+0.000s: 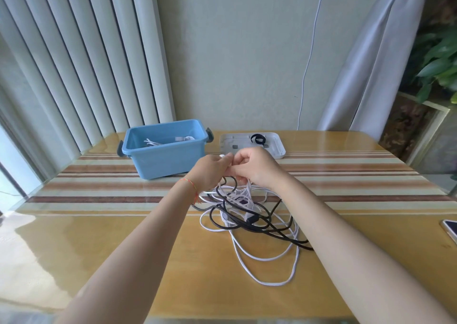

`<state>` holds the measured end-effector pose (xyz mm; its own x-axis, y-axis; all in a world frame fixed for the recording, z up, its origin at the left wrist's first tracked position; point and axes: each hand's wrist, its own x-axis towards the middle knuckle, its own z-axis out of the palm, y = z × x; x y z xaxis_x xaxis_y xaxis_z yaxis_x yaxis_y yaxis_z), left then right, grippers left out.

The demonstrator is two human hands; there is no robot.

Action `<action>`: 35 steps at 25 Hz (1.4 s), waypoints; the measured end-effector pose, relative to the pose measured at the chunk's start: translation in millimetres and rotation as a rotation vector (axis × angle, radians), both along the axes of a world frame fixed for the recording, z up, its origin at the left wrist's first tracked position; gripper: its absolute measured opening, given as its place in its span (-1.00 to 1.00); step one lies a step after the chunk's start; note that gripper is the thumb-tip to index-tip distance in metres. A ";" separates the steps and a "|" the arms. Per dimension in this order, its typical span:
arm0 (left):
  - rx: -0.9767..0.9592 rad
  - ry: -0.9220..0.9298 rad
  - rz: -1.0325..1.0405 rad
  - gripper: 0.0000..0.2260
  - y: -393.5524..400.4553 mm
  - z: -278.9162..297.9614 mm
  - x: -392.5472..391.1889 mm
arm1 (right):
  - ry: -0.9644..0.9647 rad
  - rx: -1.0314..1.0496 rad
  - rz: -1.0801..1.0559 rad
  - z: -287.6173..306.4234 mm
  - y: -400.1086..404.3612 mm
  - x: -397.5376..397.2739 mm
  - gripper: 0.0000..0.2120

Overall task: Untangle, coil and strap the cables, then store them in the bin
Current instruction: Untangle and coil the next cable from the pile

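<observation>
A tangle of white cable (265, 258) and black cable (277, 234) lies on the table in front of me. Both hands are raised together above it. My left hand (210, 171) pinches a white cable end near its fingertips. My right hand (257, 168) grips white strands that hang down into the tangle. A blue bin (167, 159) stands at the back left, with a coiled white cable (158, 142) inside. The bin's white lid (278, 148) lies to its right, and on it is a black strap (257, 139).
The table (123, 249) has a glossy top with a striped runner (346, 175) across it. A phone (451, 228) lies at the right edge. A white wire (309, 59) hangs down the wall from a socket. Blinds stand left, a curtain and plant right.
</observation>
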<state>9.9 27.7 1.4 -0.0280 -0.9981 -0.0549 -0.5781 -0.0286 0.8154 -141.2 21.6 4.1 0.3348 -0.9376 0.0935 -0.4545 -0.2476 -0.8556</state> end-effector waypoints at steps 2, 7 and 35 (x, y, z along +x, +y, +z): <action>0.156 -0.019 -0.116 -0.53 0.9 3.4 6.1 | 0.057 -0.003 -0.008 -4.6 -4.6 -2.4 -0.72; 0.316 0.338 -0.281 -0.60 -2.5 -13.4 33.3 | 0.057 0.107 0.065 -13.1 -2.1 -11.1 -0.75; -0.001 0.306 -0.058 -0.64 -3.6 -7.7 -13.5 | -0.141 -0.065 -0.190 -7.6 -2.2 -45.7 -0.94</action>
